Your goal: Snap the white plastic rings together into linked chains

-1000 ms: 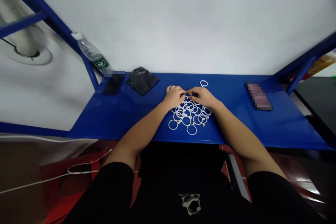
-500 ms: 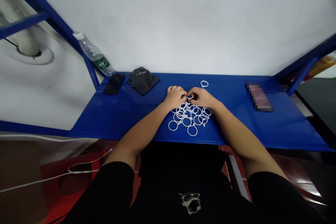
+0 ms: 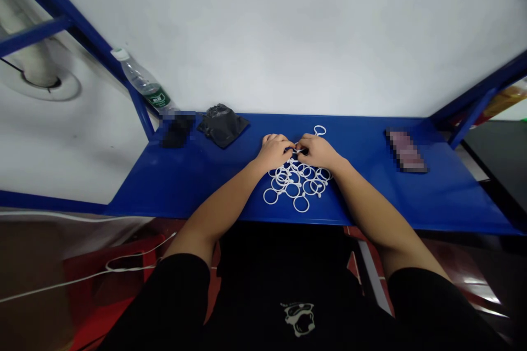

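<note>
- Two hands meet in the middle of the frame: the left hand [image 3: 275, 152] and right hand [image 3: 317, 151] sit knuckle to knuckle on the blue desk [image 3: 197, 181], at the far edge of the pile [image 3: 296, 181].
- Little has shifted over the last second. The hands have drawn slightly closer and their fingertips now touch, so the work looks like the same small fiddling, not a new reach.
- Both sets of fingers are curled in, tips pressed together, pinching a white ring [image 3: 299, 150] between the two hands. It is too small to tell how each fingertip grips it.
- The pile has kept its outline, so nothing seems to have left it or joined it in that time.
- It is made of thin white hoops, flat on the desk, overlapping and tangled near the hands. They lie looser toward the lower edge, where two hoops sit almost clear.
- A lone ring [image 3: 319, 130] lies apart, just above the right hand, where it was before.
- Upper left of the desk holds a bottle [image 3: 144, 85] and a crumpled black bag [image 3: 223, 125], both well apart from the hands.
</note>
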The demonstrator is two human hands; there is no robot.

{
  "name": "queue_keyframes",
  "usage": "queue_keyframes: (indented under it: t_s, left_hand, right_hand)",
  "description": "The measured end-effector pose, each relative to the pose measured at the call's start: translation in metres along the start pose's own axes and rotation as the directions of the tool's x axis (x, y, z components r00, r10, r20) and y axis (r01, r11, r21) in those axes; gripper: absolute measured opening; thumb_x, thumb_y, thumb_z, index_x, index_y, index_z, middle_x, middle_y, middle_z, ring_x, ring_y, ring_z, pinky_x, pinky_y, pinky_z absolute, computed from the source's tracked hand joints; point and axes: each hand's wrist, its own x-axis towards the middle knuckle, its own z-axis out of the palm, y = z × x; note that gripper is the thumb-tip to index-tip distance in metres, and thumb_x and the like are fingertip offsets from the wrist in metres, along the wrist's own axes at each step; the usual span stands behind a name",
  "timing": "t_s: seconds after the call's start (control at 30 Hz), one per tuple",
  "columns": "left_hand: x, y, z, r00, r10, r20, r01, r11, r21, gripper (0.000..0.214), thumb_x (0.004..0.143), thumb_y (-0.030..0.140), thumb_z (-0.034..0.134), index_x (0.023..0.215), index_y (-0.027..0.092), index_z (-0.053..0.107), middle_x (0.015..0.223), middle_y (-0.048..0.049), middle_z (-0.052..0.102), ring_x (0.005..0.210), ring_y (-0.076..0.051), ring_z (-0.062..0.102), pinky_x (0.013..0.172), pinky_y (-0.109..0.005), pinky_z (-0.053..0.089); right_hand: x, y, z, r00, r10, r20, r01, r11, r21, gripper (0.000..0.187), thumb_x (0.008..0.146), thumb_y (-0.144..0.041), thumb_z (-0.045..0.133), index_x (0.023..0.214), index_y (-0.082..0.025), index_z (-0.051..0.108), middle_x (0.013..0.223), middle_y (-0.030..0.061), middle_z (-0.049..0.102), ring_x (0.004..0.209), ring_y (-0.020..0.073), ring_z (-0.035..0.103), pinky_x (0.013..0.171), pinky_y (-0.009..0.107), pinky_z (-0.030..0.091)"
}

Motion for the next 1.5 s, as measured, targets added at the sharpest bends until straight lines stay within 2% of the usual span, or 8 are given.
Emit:
queue_keyframes:
  t_s: [0.2, 0.3, 0.4, 0.53, 0.67, 0.83, 1.17, 1.5]
  left_hand:
    - [-0.002, 0.002, -0.002, 1.0, 0.009, 0.004, -0.009, 1.0, -0.026, 0.037, 0.11, 0.03, 0.068, 0.145, 0.032, 0.079, 0.142, -0.0062, 0.076, 0.138, -0.032, 0.062, 0.128, -0.051, 0.04]
    - [-0.002, 0.0, -0.001, 1.0, 0.01, -0.002, -0.011, 0.999, -0.031, 0.043, 0.111, 0.032, 0.069, 0.153, 0.03, 0.073, 0.142, -0.007, 0.077, 0.138, -0.032, 0.062, 0.126, -0.05, 0.041]
    - [-0.001, -0.002, 0.0, 1.0, 0.014, -0.002, -0.014, 1.0, -0.027, 0.036, 0.112, 0.034, 0.069, 0.146, 0.03, 0.078, 0.14, -0.0074, 0.077, 0.139, -0.032, 0.062, 0.127, -0.05, 0.041]
    - [0.001, -0.003, 0.002, 1.0, 0.021, 0.003, -0.02, 0.999, -0.031, 0.03, 0.112, 0.036, 0.069, 0.139, 0.03, 0.082, 0.14, -0.0071, 0.076, 0.139, -0.032, 0.061, 0.128, -0.051, 0.041]
    - [0.001, -0.003, 0.002, 1.0, 0.019, 0.004, -0.019, 0.999, -0.029, 0.031, 0.113, 0.037, 0.069, 0.139, 0.03, 0.082, 0.141, -0.0074, 0.076, 0.139, -0.032, 0.061, 0.127, -0.051, 0.041]
    - [0.001, -0.002, 0.002, 1.0, 0.026, 0.008, -0.025, 0.999, -0.026, 0.03, 0.113, 0.037, 0.068, 0.138, 0.029, 0.082, 0.142, -0.0072, 0.076, 0.14, -0.032, 0.062, 0.128, -0.051, 0.041]
    - [0.001, -0.004, 0.004, 0.999, 0.034, 0.01, -0.034, 0.999, -0.033, 0.03, 0.113, 0.038, 0.068, 0.138, 0.03, 0.083, 0.141, -0.0072, 0.075, 0.139, -0.032, 0.061, 0.129, -0.052, 0.04]
    - [0.001, -0.004, 0.003, 0.999, 0.033, 0.015, -0.032, 0.999, -0.032, 0.03, 0.113, 0.039, 0.067, 0.137, 0.03, 0.083, 0.142, -0.0071, 0.075, 0.139, -0.032, 0.061, 0.129, -0.053, 0.04]
  right_hand:
    - [0.0, 0.005, -0.003, 0.999, 0.018, -0.03, -0.02, 0.997, -0.068, 0.004, 0.085, -0.025, 0.066, 0.087, -0.023, 0.069, 0.093, 0.0122, 0.07, 0.089, 0.0299, 0.064, 0.08, 0.041, 0.05]
    - [-0.001, 0.015, -0.008, 0.993, 0.051, -0.107, -0.058, 0.996, -0.069, 0.003, 0.085, -0.026, 0.065, 0.086, -0.024, 0.066, 0.092, 0.0132, 0.068, 0.092, 0.0321, 0.063, 0.085, 0.044, 0.051]
    - [-0.003, 0.03, -0.014, 0.971, 0.111, -0.212, -0.126, 0.99, -0.06, 0.004, 0.086, -0.027, 0.063, 0.084, -0.025, 0.065, 0.091, 0.0137, 0.068, 0.092, 0.0338, 0.062, 0.088, 0.048, 0.052]
    - [-0.007, 0.053, -0.023, 0.908, 0.233, -0.349, -0.26, 0.965, -0.032, 0.006, 0.086, -0.029, 0.061, 0.08, -0.027, 0.063, 0.088, 0.0115, 0.067, 0.092, 0.0334, 0.061, 0.087, 0.048, 0.052]
    - [-0.012, 0.071, -0.03, 0.805, 0.368, -0.465, -0.415, 0.91, 0.001, 0.006, 0.085, -0.03, 0.059, 0.079, -0.028, 0.061, 0.087, 0.0102, 0.069, 0.089, 0.0321, 0.062, 0.086, 0.047, 0.052]
    - [-0.015, 0.084, -0.032, 0.728, 0.463, -0.506, -0.511, 0.858, 0.049, 0.011, 0.084, -0.031, 0.056, 0.082, -0.027, 0.066, 0.088, 0.0113, 0.072, 0.089, 0.033, 0.063, 0.084, 0.047, 0.051]
    - [-0.014, 0.087, -0.029, 0.725, 0.527, -0.444, -0.577, 0.816, 0.028, 0.024, 0.09, -0.027, 0.053, 0.092, -0.025, 0.077, 0.094, 0.0138, 0.081, 0.093, 0.0347, 0.07, 0.082, 0.044, 0.052]
    - [-0.014, 0.081, -0.023, 0.783, 0.539, -0.311, -0.567, 0.824, 0.003, 0.024, 0.095, -0.035, 0.068, 0.109, -0.022, 0.083, 0.114, 0.0156, 0.086, 0.1, 0.0342, 0.075, 0.092, 0.046, 0.059]
